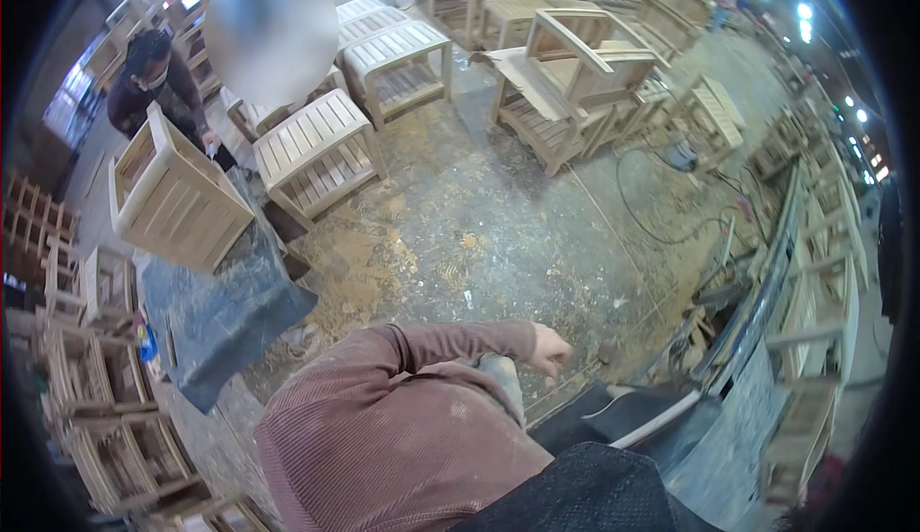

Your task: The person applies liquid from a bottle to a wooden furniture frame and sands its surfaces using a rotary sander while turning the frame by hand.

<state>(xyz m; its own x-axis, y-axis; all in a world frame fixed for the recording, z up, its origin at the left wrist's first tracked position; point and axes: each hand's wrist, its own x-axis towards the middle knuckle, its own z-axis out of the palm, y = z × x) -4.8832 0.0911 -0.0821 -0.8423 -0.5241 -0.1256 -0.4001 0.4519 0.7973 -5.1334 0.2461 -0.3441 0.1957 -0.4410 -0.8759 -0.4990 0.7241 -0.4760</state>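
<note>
And here is the left hand (549, 348), swung across the body at the end of a brown ribbed sleeve (460, 342), fingers partly curled, though whether they close on anything cannot be told from here! The right hand is out of view, so no call on whether the two are together or apart. Closest by, below and right of those fingers, lie the dark sheet (565, 427) and the pale bar (656, 420) across it, with a heap of scrap (709, 312) just beyond. That's the danger corner: a foot coming down on a loose sheet could skid, and a knock to the bar could roll it underfoot. Farther out, a cable (663, 242) loops over the floor (460, 225), a ready snare for anyone stepping without looking, and the dusty patches there could cost a shoe its grip. Over to the left, a co-worker (163, 81) bends behind a slatted stool (177, 196), tipped on a worktop draped in blue-grey cloth (225, 312); if that cloth slips, or a push comes off-centre, the stool could slide and scrape an edge. And up at the back, an open wooden frame (575, 53) perches on piled furniture; one bump below might well topple it.
</note>
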